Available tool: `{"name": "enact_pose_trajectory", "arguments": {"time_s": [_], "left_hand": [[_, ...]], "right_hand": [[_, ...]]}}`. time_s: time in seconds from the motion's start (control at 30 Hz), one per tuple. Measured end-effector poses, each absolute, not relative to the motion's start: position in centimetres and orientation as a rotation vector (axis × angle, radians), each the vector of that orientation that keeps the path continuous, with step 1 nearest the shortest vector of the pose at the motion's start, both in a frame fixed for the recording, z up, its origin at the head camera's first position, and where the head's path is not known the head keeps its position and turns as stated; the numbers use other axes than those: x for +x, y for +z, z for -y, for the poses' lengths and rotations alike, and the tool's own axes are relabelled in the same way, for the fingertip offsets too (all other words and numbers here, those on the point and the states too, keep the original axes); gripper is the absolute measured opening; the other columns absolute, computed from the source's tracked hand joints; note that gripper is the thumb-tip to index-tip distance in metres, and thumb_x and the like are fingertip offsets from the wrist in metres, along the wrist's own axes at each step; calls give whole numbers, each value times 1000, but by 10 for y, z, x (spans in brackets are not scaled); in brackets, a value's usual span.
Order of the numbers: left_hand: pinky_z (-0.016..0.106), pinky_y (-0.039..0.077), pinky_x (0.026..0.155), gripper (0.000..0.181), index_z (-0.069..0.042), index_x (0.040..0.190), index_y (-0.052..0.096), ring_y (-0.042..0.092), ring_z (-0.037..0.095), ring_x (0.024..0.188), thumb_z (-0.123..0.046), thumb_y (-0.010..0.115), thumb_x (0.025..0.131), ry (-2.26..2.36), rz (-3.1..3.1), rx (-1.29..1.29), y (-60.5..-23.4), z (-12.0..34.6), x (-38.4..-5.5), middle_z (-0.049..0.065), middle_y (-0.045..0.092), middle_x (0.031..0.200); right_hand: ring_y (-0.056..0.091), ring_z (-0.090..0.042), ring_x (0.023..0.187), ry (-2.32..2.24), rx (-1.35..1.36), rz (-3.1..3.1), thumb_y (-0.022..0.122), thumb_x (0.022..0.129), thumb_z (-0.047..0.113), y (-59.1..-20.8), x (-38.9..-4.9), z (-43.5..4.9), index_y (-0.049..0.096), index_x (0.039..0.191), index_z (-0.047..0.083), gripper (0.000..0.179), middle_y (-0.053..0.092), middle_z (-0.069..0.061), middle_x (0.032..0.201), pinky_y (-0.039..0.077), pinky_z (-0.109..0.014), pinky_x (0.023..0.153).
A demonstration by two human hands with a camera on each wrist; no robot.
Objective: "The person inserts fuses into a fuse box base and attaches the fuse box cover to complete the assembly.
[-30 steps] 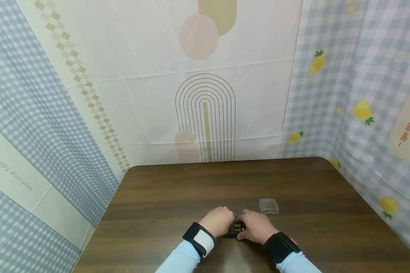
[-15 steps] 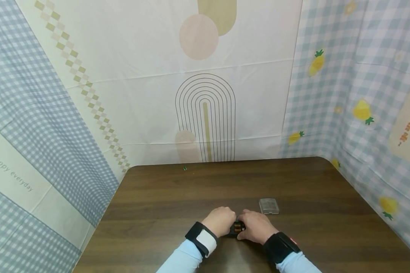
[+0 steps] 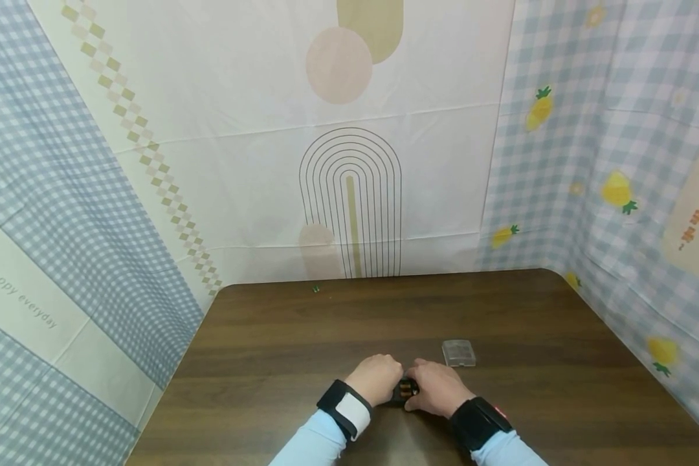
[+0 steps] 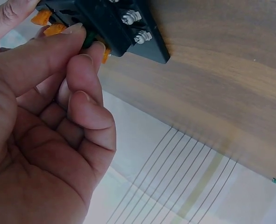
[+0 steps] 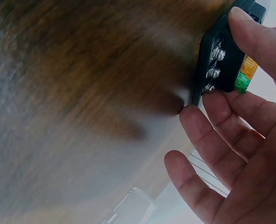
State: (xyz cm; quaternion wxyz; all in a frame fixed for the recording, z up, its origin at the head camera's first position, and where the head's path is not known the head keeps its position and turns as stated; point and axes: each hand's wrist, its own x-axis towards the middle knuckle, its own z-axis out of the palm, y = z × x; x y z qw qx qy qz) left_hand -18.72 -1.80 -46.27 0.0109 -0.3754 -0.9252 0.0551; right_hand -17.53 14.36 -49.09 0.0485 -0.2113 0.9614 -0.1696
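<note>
A black fuse block (image 3: 397, 396) with metal screw terminals (image 5: 213, 73) lies between both hands in the head view. Translucent orange blade fuses (image 4: 55, 30) show on it, along with a green blade fuse (image 5: 243, 83). My left hand (image 3: 375, 380) pinches the green fuse at the block between thumb and curled index finger; its other fingers fold in toward the palm. From the other side my right hand (image 3: 439, 388) grips the block, thumb on one edge and fingertips on the opposite edge. Its little finger stays apart from the block.
A clear plastic case (image 3: 459, 353) lies on the brown wooden table (image 3: 268, 349), just beyond my right hand. Near the far edge sits a tiny green piece (image 3: 316, 288). Patterned cloth (image 3: 256, 194) hangs behind and at both sides.
My left hand has shifted slightly right along the block, still pinching. The right hand keeps its grip, and the case has not moved.
</note>
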Motion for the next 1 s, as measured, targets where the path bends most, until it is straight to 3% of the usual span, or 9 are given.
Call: {"name": "enact_pose_trajectory", "arguments": {"time_s": [1.0], "left_hand": [[25,53,65,8,-15,85,77,61,9,68,-15,83,80,186,2917,-1174,-465,17,-191,-4,68,76]], "right_hand": [[58,-20,78,-524,-642,-2925,90,69,29,-492,-176,-144,73,103,8,43,56,3,86,50,-44,69]]}}
